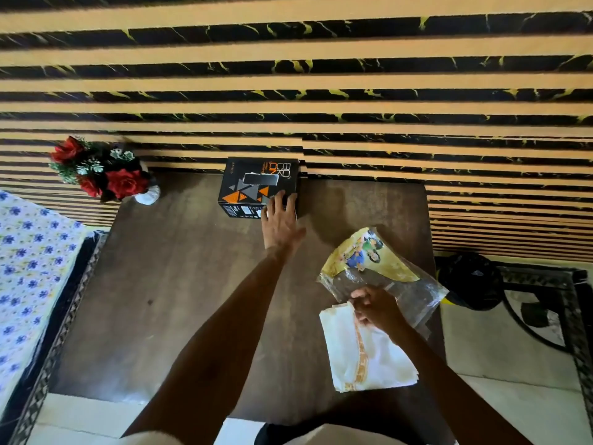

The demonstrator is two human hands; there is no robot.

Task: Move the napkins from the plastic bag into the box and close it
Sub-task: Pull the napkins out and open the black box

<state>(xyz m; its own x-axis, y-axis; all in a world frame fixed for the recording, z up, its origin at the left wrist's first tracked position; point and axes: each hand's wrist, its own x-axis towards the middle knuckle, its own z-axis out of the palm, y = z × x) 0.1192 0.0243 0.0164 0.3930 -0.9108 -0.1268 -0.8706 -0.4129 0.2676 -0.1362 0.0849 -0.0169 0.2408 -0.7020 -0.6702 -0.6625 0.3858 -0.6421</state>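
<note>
A black box (253,184) with orange triangles stands at the far edge of the dark wooden table (179,284), against the striped wall. My left hand (280,220) reaches out to it, fingers spread over its near right corner. A clear plastic bag (378,271) with a yellow printed picture lies on the right of the table. A stack of white napkins (362,351) with an orange stripe lies just out of the bag's mouth. My right hand (373,308) pinches the top edge of the napkins.
A vase of red artificial roses (102,175) stands at the table's far left corner. A floral-covered bed (29,271) lies to the left. A black bin (468,281) and a patterned rug (545,303) sit on the floor to the right.
</note>
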